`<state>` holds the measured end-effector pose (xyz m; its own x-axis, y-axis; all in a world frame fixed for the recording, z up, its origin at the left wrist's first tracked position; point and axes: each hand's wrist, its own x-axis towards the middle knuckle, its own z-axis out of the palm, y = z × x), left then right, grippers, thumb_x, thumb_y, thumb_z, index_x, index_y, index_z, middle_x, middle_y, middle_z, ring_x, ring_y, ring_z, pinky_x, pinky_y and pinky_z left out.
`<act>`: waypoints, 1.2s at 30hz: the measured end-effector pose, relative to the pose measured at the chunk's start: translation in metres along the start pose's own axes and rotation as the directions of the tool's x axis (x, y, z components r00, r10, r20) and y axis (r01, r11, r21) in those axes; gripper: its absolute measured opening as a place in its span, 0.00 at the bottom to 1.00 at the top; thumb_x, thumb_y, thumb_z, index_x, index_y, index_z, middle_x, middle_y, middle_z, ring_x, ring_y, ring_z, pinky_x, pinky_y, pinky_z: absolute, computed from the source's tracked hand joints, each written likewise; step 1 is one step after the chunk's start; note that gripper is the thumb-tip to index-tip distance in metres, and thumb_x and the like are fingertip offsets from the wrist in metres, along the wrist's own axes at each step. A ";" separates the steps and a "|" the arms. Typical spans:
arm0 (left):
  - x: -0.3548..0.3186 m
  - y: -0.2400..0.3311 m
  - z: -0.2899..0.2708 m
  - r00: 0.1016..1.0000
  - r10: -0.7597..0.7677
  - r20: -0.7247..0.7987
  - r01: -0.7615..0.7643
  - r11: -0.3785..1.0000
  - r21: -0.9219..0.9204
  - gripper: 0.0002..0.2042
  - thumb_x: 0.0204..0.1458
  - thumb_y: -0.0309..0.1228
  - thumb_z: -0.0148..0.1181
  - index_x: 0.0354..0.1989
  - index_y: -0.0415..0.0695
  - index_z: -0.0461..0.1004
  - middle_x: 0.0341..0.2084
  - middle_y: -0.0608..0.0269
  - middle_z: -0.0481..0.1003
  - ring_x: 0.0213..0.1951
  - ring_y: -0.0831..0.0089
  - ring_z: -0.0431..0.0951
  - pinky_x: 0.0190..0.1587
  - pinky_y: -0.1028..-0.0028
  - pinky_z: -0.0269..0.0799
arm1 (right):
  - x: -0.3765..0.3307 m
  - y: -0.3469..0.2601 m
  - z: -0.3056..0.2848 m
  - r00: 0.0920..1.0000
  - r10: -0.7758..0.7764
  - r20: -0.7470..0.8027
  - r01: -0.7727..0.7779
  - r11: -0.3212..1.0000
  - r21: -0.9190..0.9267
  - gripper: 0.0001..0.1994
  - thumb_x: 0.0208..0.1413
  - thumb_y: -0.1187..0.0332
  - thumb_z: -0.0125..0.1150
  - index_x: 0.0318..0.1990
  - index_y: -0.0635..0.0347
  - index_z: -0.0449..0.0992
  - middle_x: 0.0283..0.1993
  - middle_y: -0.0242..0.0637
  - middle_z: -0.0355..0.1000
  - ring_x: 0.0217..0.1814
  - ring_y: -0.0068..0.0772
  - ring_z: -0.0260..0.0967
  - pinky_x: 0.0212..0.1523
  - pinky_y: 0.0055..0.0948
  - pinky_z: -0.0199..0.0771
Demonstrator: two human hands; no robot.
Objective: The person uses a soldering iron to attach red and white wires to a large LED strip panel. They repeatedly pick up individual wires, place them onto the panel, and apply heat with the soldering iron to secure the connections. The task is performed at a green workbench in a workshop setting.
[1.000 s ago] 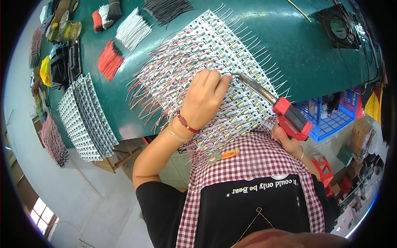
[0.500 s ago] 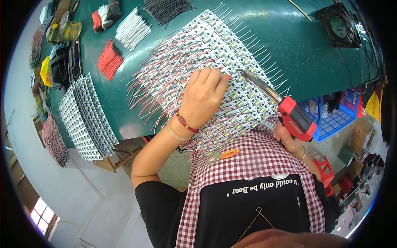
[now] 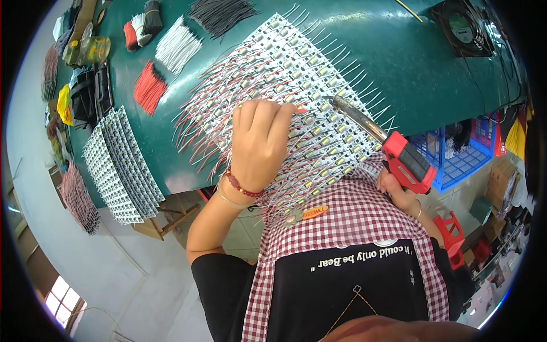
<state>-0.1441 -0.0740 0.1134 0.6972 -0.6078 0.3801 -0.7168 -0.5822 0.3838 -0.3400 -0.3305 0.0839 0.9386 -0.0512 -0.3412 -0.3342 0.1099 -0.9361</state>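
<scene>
A white panel of circuit boards (image 3: 285,40) lies at a slant on the green bench, with rows of small components and many thin red and white wires along it. My left hand (image 3: 259,142) is over its middle, fingers closed in a pinch; a small red piece (image 3: 300,110) shows at the fingertips, most of it hidden. In my right hand (image 3: 393,188) is a red and black soldering gun (image 3: 407,161), gripped by its handle. Its metal barrel points up-left, and the tip is over the panel, just right of my left fingertips. I cannot tell whether the tip touches.
Bundles of red wires (image 3: 150,88), white wires (image 3: 178,47) and black wires (image 3: 221,15) lie on the green bench (image 3: 399,68). Stacked board panels (image 3: 122,165) overhang its left edge. A black fan (image 3: 461,28) stands far right, and a blue crate (image 3: 456,157) is below the right edge.
My left hand has drawn back to the left with the small red piece at its fingertips. The soldering gun stays nearly in place over the panel; the whole view shifts slightly.
</scene>
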 end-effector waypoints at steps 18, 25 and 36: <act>-0.028 0.087 0.017 0.891 -0.329 0.312 0.451 0.577 -0.681 0.04 0.50 0.19 0.59 0.34 0.37 0.76 0.24 0.55 0.77 0.24 0.64 0.78 0.26 0.69 0.71 | 0.044 -0.056 0.046 0.983 -0.121 0.136 0.140 0.981 -0.137 0.04 0.59 0.78 0.57 0.39 0.61 0.69 0.35 0.30 0.65 0.38 0.18 0.64 0.36 0.23 0.66; -0.027 0.092 0.011 0.815 -0.395 0.424 0.577 0.478 -0.663 0.04 0.53 0.20 0.56 0.36 0.38 0.72 0.21 0.50 0.75 0.22 0.58 0.77 0.24 0.66 0.71 | 0.042 -0.053 0.051 0.980 -0.160 0.116 0.181 0.962 -0.204 0.04 0.60 0.79 0.54 0.42 0.63 0.70 0.36 0.32 0.66 0.38 0.20 0.64 0.36 0.24 0.67; -0.032 0.090 0.018 0.905 -0.335 0.263 0.425 0.663 -0.616 0.03 0.53 0.20 0.56 0.35 0.36 0.71 0.25 0.54 0.77 0.23 0.66 0.77 0.26 0.71 0.70 | 0.049 -0.049 0.052 0.973 -0.185 0.134 0.214 0.946 -0.245 0.03 0.58 0.78 0.57 0.38 0.63 0.71 0.35 0.32 0.66 0.37 0.21 0.64 0.38 0.25 0.68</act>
<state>-0.2307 -0.1166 0.1210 0.8679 -0.4968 -0.0059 -0.1720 -0.3117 0.9345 -0.2731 -0.2864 0.1173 0.9871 0.0627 -0.1471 -0.1363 -0.1504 -0.9792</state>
